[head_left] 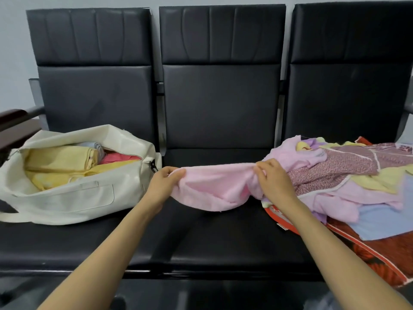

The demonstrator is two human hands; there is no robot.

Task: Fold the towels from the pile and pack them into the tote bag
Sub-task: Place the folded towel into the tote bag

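A pink towel hangs stretched between my two hands over the middle seat. My left hand pinches its left edge, and my right hand grips its right edge beside the pile. The pile of towels, in pink, purple, yellow, blue and red, lies on the right seat. A cream tote bag lies open on the left seat, holding folded yellow towels, a red one and a pale blue one.
Three black padded seats form a bench with tall backrests against a pale wall. A dark wooden armrest juts out at the far left. A red patterned cloth reaches the bench's front edge on the right.
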